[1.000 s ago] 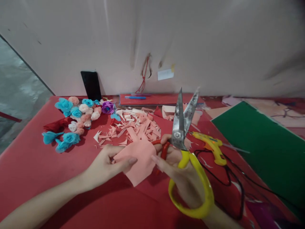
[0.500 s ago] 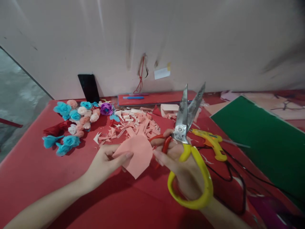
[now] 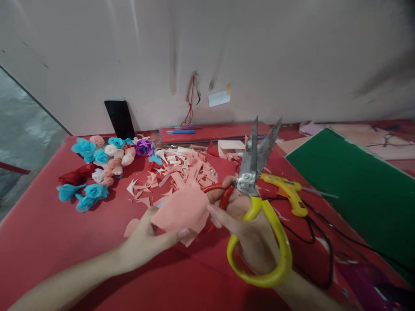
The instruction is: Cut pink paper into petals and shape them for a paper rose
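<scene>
A rounded pink paper piece [image 3: 183, 209] with a pointed lower end is held between my two hands. My left hand [image 3: 151, 235] grips its left and lower edge, thumb on top. My right hand [image 3: 240, 216] pinches its right edge. Also in my right hand is a large pair of scissors [image 3: 248, 170], one handle loop yellow and the other red, its blades spread apart and pointing up and away. Another pink paper piece [image 3: 131, 227] shows partly behind my left hand. Pink paper scraps [image 3: 191, 166] lie heaped just beyond the held piece.
Blue, white, pink and red paper flowers [image 3: 94, 194] and a purple flower [image 3: 144, 147] lie at left. A phone [image 3: 119, 119] leans on the wall. A yellow glue gun [image 3: 287, 190] with black cord lies right, by a green sheet [image 3: 353, 194]. Pens [image 3: 180, 131] lie at the back.
My left thumb has slid lower and to the right on the pink paper, which now bends slightly. Another pink piece has come into sight by my left hand. The scissors stay in my right hand.
</scene>
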Demonstrator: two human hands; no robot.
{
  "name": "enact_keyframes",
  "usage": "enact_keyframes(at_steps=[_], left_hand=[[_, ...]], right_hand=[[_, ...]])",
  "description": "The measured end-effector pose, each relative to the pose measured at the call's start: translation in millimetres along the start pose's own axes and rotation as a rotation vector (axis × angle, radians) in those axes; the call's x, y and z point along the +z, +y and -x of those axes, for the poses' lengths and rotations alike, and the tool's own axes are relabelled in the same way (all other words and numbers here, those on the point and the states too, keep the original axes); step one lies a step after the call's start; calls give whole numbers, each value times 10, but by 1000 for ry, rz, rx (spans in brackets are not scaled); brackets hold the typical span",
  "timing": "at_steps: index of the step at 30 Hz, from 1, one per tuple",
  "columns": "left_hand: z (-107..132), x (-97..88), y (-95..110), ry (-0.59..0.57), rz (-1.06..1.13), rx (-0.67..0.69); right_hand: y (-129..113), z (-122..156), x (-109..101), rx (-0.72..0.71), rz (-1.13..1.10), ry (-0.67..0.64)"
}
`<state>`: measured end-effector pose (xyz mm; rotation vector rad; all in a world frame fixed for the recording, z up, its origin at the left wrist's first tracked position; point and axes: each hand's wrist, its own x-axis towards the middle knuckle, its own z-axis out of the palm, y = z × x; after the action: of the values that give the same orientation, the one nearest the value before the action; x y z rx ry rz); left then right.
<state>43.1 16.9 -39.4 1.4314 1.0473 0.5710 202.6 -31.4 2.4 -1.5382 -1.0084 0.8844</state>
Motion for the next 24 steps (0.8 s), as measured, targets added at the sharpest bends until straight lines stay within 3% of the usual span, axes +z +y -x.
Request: enact_keyframes(at_steps=[3,7,10,15,19,24], left_hand=[[-14,5,54,-52,-142,86],[-47,-71,133,-192,-269,181],[-49,-96,159,-280,-311,124],[-57,-51,155,-210,-257,-46],[-80,-28,179,-438,-56,-121],[-69,-27,211,-454,11,-153]], right_hand=[[5,-3,2,100,-26,-17],[91,-44,-7,119,-239,-50],[162,-52,16,100,-314,-71],[129,-8,75,91,-334,-36],[58,3,77,107,-285,17],[4,-15,48,77,-119,32]])
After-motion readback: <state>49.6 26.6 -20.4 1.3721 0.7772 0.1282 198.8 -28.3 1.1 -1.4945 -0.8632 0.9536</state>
